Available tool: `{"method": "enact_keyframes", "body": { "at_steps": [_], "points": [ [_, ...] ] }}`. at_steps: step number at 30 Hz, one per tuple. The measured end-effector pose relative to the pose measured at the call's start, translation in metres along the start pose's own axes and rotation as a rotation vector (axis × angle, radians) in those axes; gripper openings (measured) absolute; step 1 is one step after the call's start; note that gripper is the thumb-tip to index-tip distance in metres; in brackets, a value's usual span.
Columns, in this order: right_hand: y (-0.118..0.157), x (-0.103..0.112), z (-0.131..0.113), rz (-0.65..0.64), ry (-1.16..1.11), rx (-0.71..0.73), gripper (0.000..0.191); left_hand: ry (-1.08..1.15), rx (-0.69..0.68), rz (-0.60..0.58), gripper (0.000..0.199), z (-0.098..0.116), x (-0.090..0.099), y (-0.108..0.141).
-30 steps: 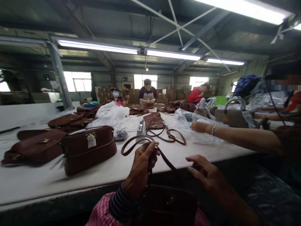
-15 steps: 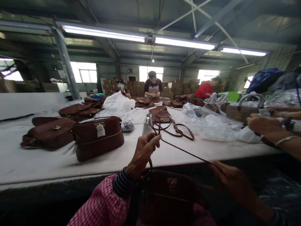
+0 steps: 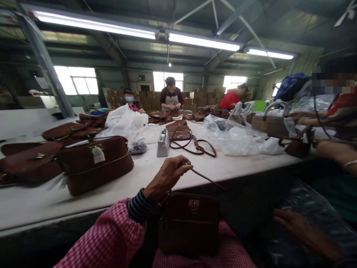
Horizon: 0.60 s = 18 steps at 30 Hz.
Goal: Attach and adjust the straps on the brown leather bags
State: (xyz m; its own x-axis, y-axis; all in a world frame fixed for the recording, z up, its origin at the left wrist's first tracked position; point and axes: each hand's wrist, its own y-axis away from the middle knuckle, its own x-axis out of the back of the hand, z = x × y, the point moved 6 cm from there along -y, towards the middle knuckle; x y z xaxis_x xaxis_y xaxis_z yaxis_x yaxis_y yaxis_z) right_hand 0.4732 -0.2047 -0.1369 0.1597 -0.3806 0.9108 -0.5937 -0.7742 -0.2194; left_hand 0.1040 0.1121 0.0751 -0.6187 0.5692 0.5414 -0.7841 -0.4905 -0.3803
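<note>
My left hand (image 3: 170,175) pinches a thin brown strap (image 3: 205,176) above the table's front edge. The strap's free end points to the right. Below, a dark brown bag (image 3: 189,227) with a metal clasp rests upright on my lap. My right hand (image 3: 304,229) is low at the right, over clear plastic (image 3: 315,204); its fingers are dim and blurred, and whether they grip the plastic cannot be made out.
On the white table (image 3: 145,178), brown bags (image 3: 100,163) stand at left, a grey dispenser (image 3: 163,144) and a strapped bag (image 3: 178,132) at centre, plastic wrapping (image 3: 237,139) at right. A co-worker's forearm (image 3: 334,150) reaches in at right.
My right hand has let go of the strap and moved down and right to the plastic. The strap has gone slack. The view has turned right, and the bag on my lap shows more fully.
</note>
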Motion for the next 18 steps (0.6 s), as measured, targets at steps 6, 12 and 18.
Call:
{"method": "enact_keyframes", "body": {
  "at_steps": [6, 12, 18],
  "points": [
    [-0.014, 0.028, -0.165, -0.188, -0.428, 0.115, 0.057, 0.106, -0.044, -0.287, 0.035, 0.016, -0.035, -0.005],
    [-0.044, 0.056, -0.320, -0.349, -1.049, 0.403, 0.047, 0.218, -0.024, -0.359, 0.039, 0.027, -0.042, -0.002],
    [-0.072, 0.071, -0.340, -0.225, -1.044, 0.374, 0.033, 0.256, 0.071, -0.334, 0.046, -0.004, -0.027, -0.008]
  ]
}}
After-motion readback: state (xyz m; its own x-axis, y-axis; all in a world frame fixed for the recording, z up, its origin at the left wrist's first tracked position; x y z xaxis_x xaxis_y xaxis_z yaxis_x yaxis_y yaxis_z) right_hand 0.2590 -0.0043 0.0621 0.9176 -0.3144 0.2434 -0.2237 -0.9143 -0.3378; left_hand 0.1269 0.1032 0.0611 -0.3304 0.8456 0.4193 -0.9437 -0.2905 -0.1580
